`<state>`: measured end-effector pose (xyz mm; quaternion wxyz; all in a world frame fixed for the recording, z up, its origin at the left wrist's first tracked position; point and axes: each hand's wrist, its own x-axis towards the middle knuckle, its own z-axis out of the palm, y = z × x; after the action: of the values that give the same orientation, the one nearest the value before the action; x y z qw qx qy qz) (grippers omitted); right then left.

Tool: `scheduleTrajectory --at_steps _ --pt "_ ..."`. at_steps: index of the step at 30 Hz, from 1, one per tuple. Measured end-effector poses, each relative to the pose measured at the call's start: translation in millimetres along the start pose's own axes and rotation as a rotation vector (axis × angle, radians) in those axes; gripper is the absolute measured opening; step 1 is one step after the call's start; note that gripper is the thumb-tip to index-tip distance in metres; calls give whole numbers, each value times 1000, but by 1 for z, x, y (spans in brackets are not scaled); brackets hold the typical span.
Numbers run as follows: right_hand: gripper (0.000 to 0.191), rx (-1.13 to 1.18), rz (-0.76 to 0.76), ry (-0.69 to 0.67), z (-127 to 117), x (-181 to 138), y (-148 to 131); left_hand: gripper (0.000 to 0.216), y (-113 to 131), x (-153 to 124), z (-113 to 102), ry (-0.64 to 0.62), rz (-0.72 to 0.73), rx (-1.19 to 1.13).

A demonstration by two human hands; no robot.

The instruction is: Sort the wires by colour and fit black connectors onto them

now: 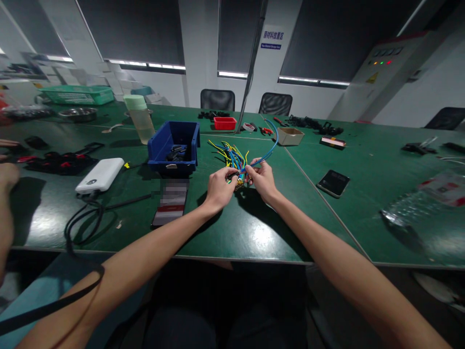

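Presently left hand (220, 188) pinches multicoloured thin-wire bundle (233, 156), right hand (263, 180) curved blue cable (277, 137); springy pull might dislodge neighbours.

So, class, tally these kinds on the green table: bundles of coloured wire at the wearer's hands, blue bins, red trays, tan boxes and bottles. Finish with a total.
Wire bundle: 1
Blue bin: 1
Red tray: 1
Tan box: 1
Bottles: 2 (green-capped bottle, clear bottle)
Total: 6
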<state>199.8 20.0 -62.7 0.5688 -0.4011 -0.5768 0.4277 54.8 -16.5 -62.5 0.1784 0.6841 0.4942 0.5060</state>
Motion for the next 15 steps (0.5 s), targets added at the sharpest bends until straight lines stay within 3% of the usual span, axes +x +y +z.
scheduleTrajectory --at_steps 15 --pt "38 12 22 -9 2 -3 -4 20 -2 -1 2 3 -59 -93"
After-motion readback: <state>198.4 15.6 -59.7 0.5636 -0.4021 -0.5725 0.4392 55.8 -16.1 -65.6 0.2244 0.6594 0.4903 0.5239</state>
